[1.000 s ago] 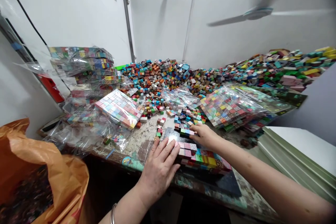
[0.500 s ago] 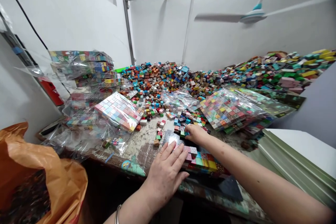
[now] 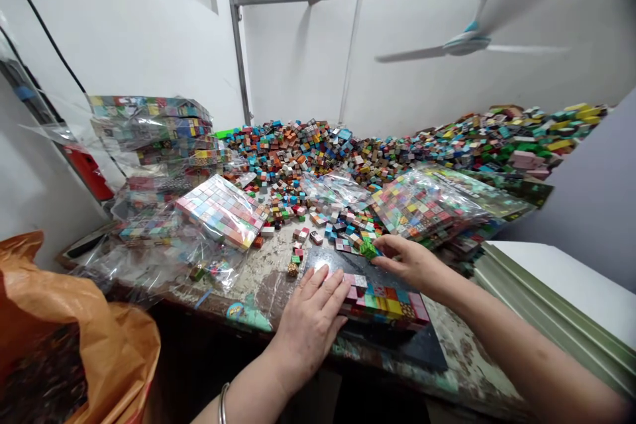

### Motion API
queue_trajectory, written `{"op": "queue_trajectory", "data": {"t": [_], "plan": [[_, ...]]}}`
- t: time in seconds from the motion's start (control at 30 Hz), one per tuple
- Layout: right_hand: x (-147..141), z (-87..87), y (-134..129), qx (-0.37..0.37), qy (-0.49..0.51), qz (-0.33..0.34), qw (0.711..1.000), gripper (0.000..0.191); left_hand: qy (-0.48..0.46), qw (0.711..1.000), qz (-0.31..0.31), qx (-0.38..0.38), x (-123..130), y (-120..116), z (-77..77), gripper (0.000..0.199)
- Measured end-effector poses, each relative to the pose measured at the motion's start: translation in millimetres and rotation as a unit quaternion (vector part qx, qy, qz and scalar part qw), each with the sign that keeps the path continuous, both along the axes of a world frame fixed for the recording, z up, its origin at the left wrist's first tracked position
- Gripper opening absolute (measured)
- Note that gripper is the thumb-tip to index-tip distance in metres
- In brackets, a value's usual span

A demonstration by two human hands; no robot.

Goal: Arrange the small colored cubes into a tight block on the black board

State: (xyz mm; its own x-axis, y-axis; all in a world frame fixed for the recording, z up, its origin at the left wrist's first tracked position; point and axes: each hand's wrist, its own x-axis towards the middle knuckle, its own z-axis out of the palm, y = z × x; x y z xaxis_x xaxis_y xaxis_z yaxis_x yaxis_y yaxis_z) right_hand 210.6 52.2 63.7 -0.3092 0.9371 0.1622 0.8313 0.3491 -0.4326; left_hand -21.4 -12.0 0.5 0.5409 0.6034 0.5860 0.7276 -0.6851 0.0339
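- The room was bright and evenly lit, with soft, weak shadows.
- Glare shone on the clear plastic bags [image 3: 218, 212].
- The ceiling fan [image 3: 467, 43] blades were smeared by motion blur.
- Wide-angle distortion bent the walls and stretched things at the edges.
- The centre stayed sharp.

No readable text, brand or number is showing anywhere. The round sticker [image 3: 239, 311] on the table [image 3: 271, 271] edge and the printed sheet in the bag [image 3: 477, 189] are possibly carrying lettering, but it's coming through too blurred.
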Motion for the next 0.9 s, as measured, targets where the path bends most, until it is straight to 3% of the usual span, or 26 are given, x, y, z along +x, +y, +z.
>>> {"op": "queue_trajectory", "data": {"t": [0.13, 0.27, 0.53, 0.8, 0.9], "plan": [[0, 8.8, -39, 0.002, 0.057, 0.030, 0.998, 0.021, 0.001, 1.000, -0.001, -0.011, 0, 0, 0.7, 0.049], [-2, 1.1, -60, 0.035, 0.014, 0.062, 0.997, 0.020, -0.004, 1.000, -0.001, -0.008, 0, -1, -0.1, 0.051], [-6, -28.6, -61, 0.092, -0.010, 0.056, 0.994, 0.013, -0.009, 1.000, -0.005, -0.004, 0, -1, 1.0, 0.049], [-8, -33.2, -65, 0.157, -0.010, 0.031, 0.987, 0.012, -0.002, 1.000, 0.000, 0.001, 1, -2, 4.2, 0.046], [-7, -33.0, -71, 0.141, -0.022, 0.035, 0.989, 0.011, -0.006, 1.000, 0.002, 0.013, 2, -2, 4.4, 0.040]]}}
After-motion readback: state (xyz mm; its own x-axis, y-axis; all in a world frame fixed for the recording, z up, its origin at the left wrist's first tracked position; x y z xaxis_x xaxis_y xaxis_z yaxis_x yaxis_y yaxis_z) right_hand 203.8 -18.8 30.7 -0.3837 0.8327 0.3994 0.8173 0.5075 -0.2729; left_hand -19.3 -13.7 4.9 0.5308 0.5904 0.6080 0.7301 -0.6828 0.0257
